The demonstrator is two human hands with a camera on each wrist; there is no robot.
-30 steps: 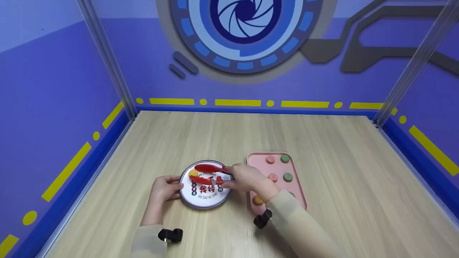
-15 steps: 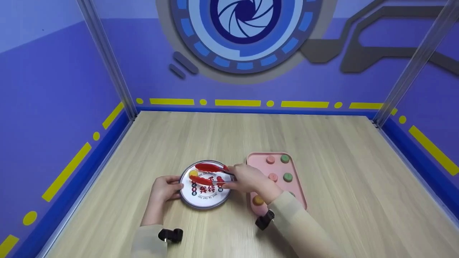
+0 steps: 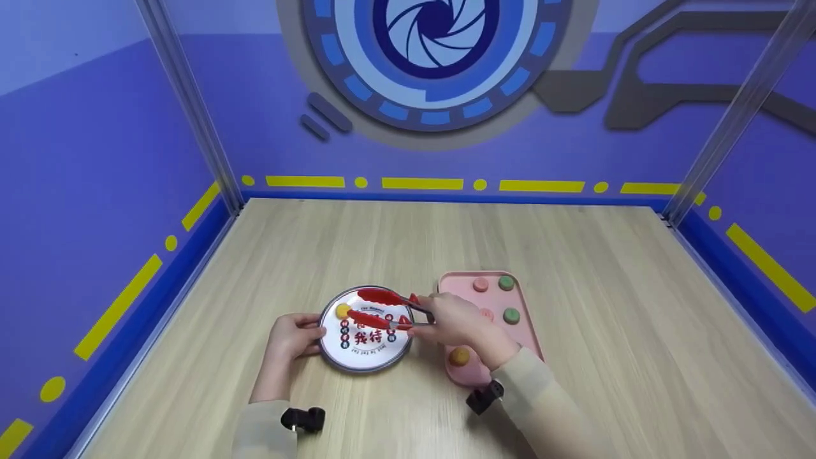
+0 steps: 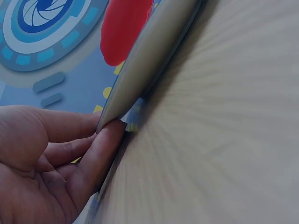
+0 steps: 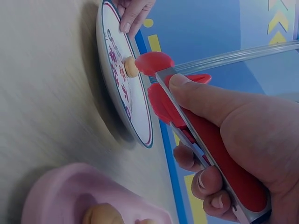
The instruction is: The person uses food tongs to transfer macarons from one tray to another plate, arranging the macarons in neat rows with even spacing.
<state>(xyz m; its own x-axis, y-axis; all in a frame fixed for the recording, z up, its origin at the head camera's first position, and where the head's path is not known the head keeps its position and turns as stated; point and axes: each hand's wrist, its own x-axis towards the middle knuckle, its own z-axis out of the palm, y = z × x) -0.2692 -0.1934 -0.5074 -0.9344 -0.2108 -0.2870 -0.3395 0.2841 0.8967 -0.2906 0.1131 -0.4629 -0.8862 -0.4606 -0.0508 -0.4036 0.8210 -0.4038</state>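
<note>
My left hand pinches the left rim of a round white plate printed with red characters; the left wrist view shows thumb and fingers on its edge. In my right hand I grip red-tipped metal tongs above the plate, their tips spread apart with nothing between them. A small yellow round piece, like a toy biscuit, lies on the plate's upper left, close to the lower tong tip. The right wrist view shows the tips clear of that piece.
Right of the plate lies a pink tray, partly covered by my right hand and sleeve. On it sit green pieces, pink pieces and an orange-brown piece. Blue-purple panels wall in the wooden table.
My right hand and the tongs have moved slightly right, and the tips have drawn away from the yellow piece. The piece stays on the plate. My left hand has not moved.
</note>
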